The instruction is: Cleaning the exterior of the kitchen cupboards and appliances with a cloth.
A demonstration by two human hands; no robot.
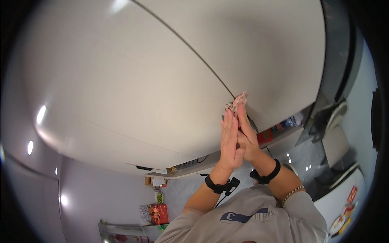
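A crumpled pink-and-white cloth point(237, 102) is at the fingertips of both hands, beside the dark seam between two large cream cabinet doors point(146, 82). My left hand point(230, 138) is held upright, fingers straight and together, facing my other palm. Against it, my right hand point(247, 135) has its fingers extended up to the cloth. The two hands sandwich the cloth, and a small dark patch shows between the palms. Much of the cloth is hidden by the fingers. Each wrist wears a black strap, the left one with a small device point(232, 186).
Under the doors runs an open shelf holding a red box point(265, 136) and a grey slotted device point(187, 164). Chairs point(335, 142) stand at right near a white table point(329, 193) with packets. A red package point(159, 213) sits at lower left.
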